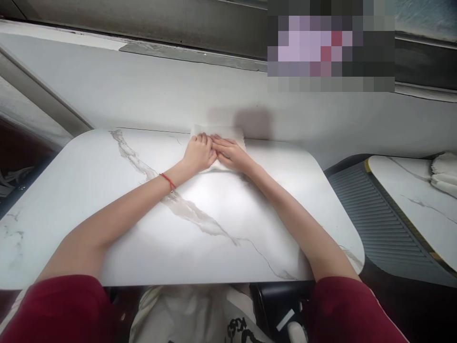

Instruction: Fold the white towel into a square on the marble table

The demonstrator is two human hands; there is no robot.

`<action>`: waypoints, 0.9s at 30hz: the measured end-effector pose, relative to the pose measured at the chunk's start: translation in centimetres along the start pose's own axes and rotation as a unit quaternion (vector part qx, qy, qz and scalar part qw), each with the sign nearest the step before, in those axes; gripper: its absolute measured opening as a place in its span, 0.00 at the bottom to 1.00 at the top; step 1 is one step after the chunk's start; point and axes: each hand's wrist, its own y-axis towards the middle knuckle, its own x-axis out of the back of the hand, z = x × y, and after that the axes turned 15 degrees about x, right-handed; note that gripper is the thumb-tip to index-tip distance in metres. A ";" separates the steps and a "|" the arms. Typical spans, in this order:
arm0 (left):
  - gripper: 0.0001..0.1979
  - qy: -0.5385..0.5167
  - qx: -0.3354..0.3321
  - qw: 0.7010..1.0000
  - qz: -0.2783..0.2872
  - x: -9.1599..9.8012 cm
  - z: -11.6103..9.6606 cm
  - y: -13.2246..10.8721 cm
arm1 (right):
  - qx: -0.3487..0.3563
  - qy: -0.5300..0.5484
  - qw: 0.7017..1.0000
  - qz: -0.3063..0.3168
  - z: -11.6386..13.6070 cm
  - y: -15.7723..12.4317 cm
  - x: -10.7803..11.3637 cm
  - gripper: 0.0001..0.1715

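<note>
A white cloth (pixel 218 129) lies at the far edge of the white marble-patterned table (pixel 143 247), its back part reaching the wall. My left hand (pixel 200 151) is closed on the cloth's left side, knuckles up and fingers curled. From the right, my right hand (pixel 231 153) presses down on the same cloth, its fingers bent over it and their tips touching my left hand. Both hands hide the middle of the cloth. A red string bracelet (pixel 167 182) circles my left wrist.
A pale wall (pixel 150 95) rises right behind the table, below a window ledge (pixel 193 56). To the right, beyond a grey ribbed panel (pixel 378 214), stands a second marble-patterned table (pixel 403 178) with a crumpled whitish cloth (pixel 444 174). A blurred patch covers the upper right.
</note>
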 end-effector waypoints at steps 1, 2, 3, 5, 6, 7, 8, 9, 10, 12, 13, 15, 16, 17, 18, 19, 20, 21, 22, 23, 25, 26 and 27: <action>0.31 0.000 -0.001 1.000 -0.002 0.0 0.1 0.0 | -0.002 -0.001 1.000 0.001 -0.1 0.0 0.0 0.32; 0.31 0.000 -0.001 1.000 -0.003 -0.1 0.1 0.0 | -0.005 -0.004 1.000 0.000 -0.2 0.0 -0.1 0.32; 0.31 -0.001 -0.001 1.000 -0.003 -0.1 0.1 -0.1 | -0.008 -0.007 1.000 -0.002 -0.2 0.0 -0.1 0.32; 0.30 -0.002 0.000 1.000 -0.001 0.0 0.2 -0.2 | -0.017 -0.015 1.000 -0.007 -0.1 0.0 -0.2 0.32; 0.30 -0.004 0.001 1.000 0.000 0.1 0.2 -0.3 | -0.021 -0.018 1.000 -0.010 0.2 0.0 -0.2 0.32; 0.30 -0.005 0.002 1.000 0.001 0.2 0.2 -0.4 | -0.027 -0.021 0.999 -0.013 0.5 0.1 -0.1 0.31; 0.29 -0.007 0.003 1.000 0.001 0.3 0.2 -0.6 | -0.035 -0.026 0.999 -0.014 1.0 0.1 -0.1 0.31; 0.29 -0.011 0.004 1.000 0.000 0.4 0.2 -0.9 | -0.044 -0.035 0.998 -0.013 1.5 0.3 0.0 0.30; 0.29 -0.015 0.002 1.000 0.001 0.5 0.3 -1.2 | -0.052 -0.049 0.997 -0.010 2.2 0.4 0.2 0.29; 0.28 -0.025 -0.006 1.000 0.001 0.7 0.7 -2.2 | -0.052 -0.089 0.995 0.013 3.7 0.8 0.5 0.26; 0.27 -0.031 -0.014 0.999 0.001 0.9 1.0 -2.9 | -0.040 -0.112 0.992 0.035 4.6 1.1 0.7 0.24; 0.25 -0.047 -0.034 0.998 0.000 1.3 1.8 -4.7 | 0.002 -0.154 0.984 0.087 6.3 1.6 1.2 0.21; 0.24 -0.059 -0.044 0.997 0.000 1.5 2.3 -5.8 | 0.025 -0.168 0.979 0.113 7.2 1.9 1.4 0.20; 0.23 -0.075 -0.054 0.996 0.000 1.8 2.8 -6.9 | 0.046 -0.179 0.974 0.134 8.1 2.2 1.5 0.19; 0.22 -0.092 -0.062 0.994 0.000 2.2 3.4 -8.1 | 0.065 -0.185 0.969 0.152 9.1 2.5 1.6 0.19; 0.21 -0.109 -0.070 0.992 0.000 2.7 4.0 -9.2 | 0.084 -0.187 0.965 0.167 10.1 2.7 1.7 0.19; 0.20 -0.123 -0.078 0.989 0.001 3.2 4.6 -10.3 | 0.104 -0.185 0.961 0.177 11.2 2.9 1.7 0.18; 0.18 -0.132 -0.090 0.987 0.005 3.8 5.2 -11.2 | 0.128 -0.178 0.958 0.183 12.4 3.1 1.6 0.18; 0.16 -0.138 -0.106 0.985 0.013 4.3 5.7 -11.9 | 0.153 -0.167 0.956 0.188 13.6 3.2 1.5 0.18; 0.15 -0.142 -0.124 0.982 0.023 4.9 6.3 -12.5 | 0.177 -0.154 0.953 0.190 14.8 3.2 1.4 0.17; 0.12 -0.153 -0.164 0.973 0.047 5.9 7.1 -13.2 | 0.215 -0.125 0.949 0.196 17.2 3.2 1.3 0.17; 0.12 -0.160 -0.183 0.968 0.060 6.3 7.4 -13.3 | 0.223 -0.111 0.948 0.198 18.3 3.2 1.3 0.17; 0.11 -0.168 -0.198 0.963 0.072 6.7 7.5 -13.4 | 0.225 -0.097 0.949 0.199 19.3 3.1 1.4 0.17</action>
